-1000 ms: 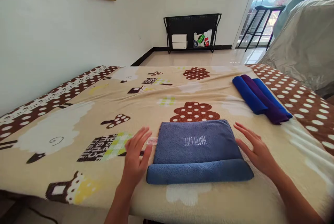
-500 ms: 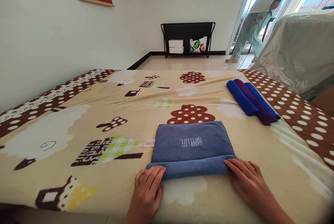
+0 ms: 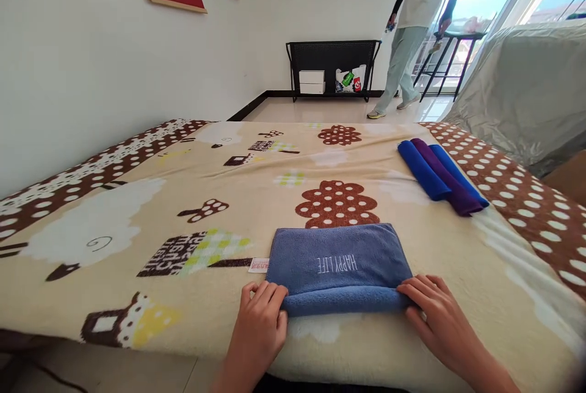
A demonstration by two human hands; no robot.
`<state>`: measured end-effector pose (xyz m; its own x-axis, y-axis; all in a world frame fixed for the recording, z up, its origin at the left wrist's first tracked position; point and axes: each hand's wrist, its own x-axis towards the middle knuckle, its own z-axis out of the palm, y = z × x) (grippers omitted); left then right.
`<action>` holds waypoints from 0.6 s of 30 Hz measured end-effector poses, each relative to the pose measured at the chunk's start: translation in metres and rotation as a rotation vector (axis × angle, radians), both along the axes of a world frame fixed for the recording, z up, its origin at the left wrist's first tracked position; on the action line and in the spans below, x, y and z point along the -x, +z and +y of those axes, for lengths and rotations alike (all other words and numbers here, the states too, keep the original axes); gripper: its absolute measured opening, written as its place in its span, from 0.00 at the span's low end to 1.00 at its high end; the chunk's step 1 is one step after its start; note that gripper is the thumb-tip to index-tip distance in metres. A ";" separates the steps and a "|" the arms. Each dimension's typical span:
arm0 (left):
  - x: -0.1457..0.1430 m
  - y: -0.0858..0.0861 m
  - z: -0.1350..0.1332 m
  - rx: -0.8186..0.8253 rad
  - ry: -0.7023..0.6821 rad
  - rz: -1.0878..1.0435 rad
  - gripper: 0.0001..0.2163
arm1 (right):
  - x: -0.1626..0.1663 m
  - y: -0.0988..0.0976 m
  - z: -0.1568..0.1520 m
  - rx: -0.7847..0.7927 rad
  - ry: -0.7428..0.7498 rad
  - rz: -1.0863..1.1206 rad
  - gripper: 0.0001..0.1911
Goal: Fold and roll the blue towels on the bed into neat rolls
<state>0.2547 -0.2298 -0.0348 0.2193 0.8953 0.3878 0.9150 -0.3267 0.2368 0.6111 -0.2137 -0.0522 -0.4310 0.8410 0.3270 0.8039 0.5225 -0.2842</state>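
Note:
A grey-blue towel (image 3: 339, 259) lies in front of me, its near edge rolled into a thick band and the words HAPPY LIFE upside down on its flat part. My left hand (image 3: 263, 320) grips the left end of the roll, fingers over the top and thumb at the near side. At the right end, my right hand (image 3: 434, 313) holds the roll between fingers and thumb. A white tag (image 3: 259, 265) sticks out from the towel's left edge. Farther off to the right lie rolled towels: a purple one (image 3: 448, 178) between two blue ones (image 3: 423, 170).
A patterned cream blanket (image 3: 238, 198) with a brown dotted border covers the bed. Beyond it stands a black rack (image 3: 334, 54) with white boxes (image 3: 312, 82). A person (image 3: 407, 45) is near a dark stool (image 3: 458, 36). Plastic sheeting (image 3: 526, 75) covers something at right.
The towel's flat part has grown shorter as its far edge came nearer, with both hands still on the roll. In the background the person has moved left, revealing the stool.

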 end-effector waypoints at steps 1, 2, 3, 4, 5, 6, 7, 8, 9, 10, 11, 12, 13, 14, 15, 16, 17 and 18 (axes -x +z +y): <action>0.001 0.000 0.002 0.032 0.009 0.010 0.15 | 0.001 0.001 0.000 0.024 -0.011 -0.008 0.11; 0.001 -0.001 0.005 0.056 0.022 0.024 0.15 | 0.002 0.002 0.002 0.035 -0.031 -0.017 0.12; 0.000 -0.001 0.009 0.067 0.039 0.040 0.14 | 0.005 0.002 0.005 0.030 -0.060 -0.033 0.12; -0.002 -0.001 0.013 0.064 0.065 0.058 0.14 | 0.010 0.002 0.008 0.011 -0.099 -0.060 0.13; -0.007 -0.001 0.016 0.040 0.099 0.072 0.15 | 0.016 0.002 0.011 -0.025 -0.144 -0.093 0.13; -0.014 0.000 0.019 -0.011 0.134 0.077 0.16 | 0.024 0.003 0.014 -0.069 -0.187 -0.123 0.15; -0.023 0.000 0.020 -0.073 0.150 0.069 0.17 | 0.034 0.003 0.015 -0.116 -0.211 -0.141 0.17; -0.034 -0.001 0.020 -0.131 0.132 0.052 0.17 | 0.045 0.004 0.016 -0.158 -0.203 -0.142 0.20; -0.046 -0.002 0.018 -0.175 0.076 0.034 0.18 | 0.057 0.004 0.015 -0.185 -0.158 -0.131 0.22; -0.058 -0.003 0.017 -0.204 -0.004 0.022 0.18 | 0.068 0.004 0.013 -0.199 -0.086 -0.118 0.24; -0.069 -0.006 0.015 -0.211 -0.090 0.021 0.17 | 0.078 0.004 0.012 -0.206 -0.003 -0.109 0.25; -0.077 -0.008 0.014 -0.200 -0.160 0.034 0.17 | 0.085 0.003 0.011 -0.207 0.072 -0.114 0.26; -0.080 -0.011 0.012 -0.179 -0.199 0.059 0.17 | 0.087 0.002 0.011 -0.205 0.124 -0.133 0.26; -0.079 -0.014 0.012 -0.156 -0.206 0.093 0.18 | 0.086 0.000 0.011 -0.200 0.145 -0.161 0.26; -0.073 -0.017 0.011 -0.129 -0.193 0.131 0.19 | 0.079 -0.003 0.012 -0.192 0.140 -0.190 0.26; -0.063 -0.020 0.010 -0.099 -0.171 0.170 0.21 | 0.069 -0.007 0.014 -0.185 0.119 -0.214 0.27; -0.049 -0.022 0.009 -0.070 -0.146 0.208 0.23 | 0.055 -0.011 0.015 -0.175 0.091 -0.232 0.29; -0.033 -0.023 0.008 -0.049 -0.118 0.240 0.24 | 0.040 -0.016 0.016 -0.167 0.058 -0.241 0.31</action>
